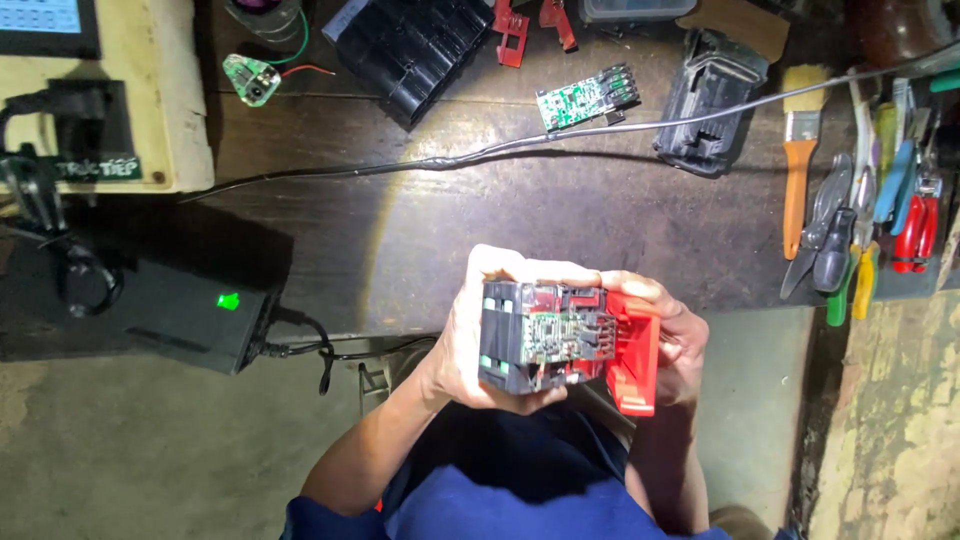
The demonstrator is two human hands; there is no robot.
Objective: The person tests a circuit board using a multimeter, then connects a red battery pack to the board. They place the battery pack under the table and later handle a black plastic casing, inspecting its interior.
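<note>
Your two hands grip an opened battery pack (540, 345) above the table's (420, 230) near edge.

Your left hand (470, 335) wraps the black cell block, its circuit board facing up; your right hand (680, 345) clasps the red housing (632, 350) at the pack's end. Beyond lie a loose green circuit board (585, 97), a black battery case (710, 100), a grey cable (520, 145) and pliers (915, 230) at right.

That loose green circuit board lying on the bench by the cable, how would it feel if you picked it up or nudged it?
The green board is probably stiff and light: it looks thin and flat. Pushed, it would likely slide on the bench rather than roll or tip. It seems fragile too, with small parts and a dark connector exposed on top, so holding it by the edges looks wisest.
</note>
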